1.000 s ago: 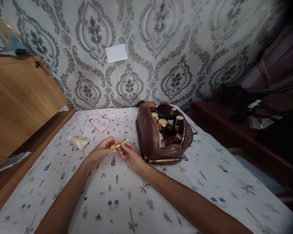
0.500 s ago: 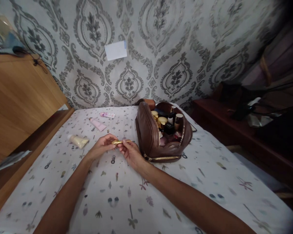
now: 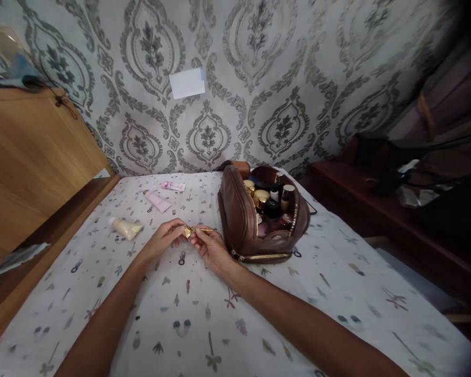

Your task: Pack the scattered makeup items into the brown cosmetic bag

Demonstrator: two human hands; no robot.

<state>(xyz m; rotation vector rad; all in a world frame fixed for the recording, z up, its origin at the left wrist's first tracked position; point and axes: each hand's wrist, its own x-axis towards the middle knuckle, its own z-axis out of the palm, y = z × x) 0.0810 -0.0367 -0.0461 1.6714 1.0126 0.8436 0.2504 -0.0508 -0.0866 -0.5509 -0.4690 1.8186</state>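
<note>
Between my hands is a small shiny gold piece [image 3: 188, 232] with a broad end and a thin stem that points right; its exact kind is too small to make out. The fingertips of my left hand [image 3: 165, 236] pinch the broad end. With thumb and fingers closed, my right hand [image 3: 211, 245] grips the stem side, just left of a brown leather cosmetic bag [image 3: 235, 214]. That bag is unzipped at the top and packed with bottles, jars and a black compact [image 3: 272, 208].
On the patterned white sheet [image 3: 204, 324] lie a cream-coloured tube [image 3: 126, 228], a pink tube [image 3: 157, 201] and a smaller white-and-pink tube [image 3: 173, 186]. Wooden furniture [image 3: 35, 157] stands at left, a dark red ledge [image 3: 345, 193] at right. The wallpapered wall [image 3: 208, 131] closes off the back.
The gold piece has turned in my fingers, so its broad end now shows a wider face. Both hands stay almost in place; the bag and tubes have not moved.
</note>
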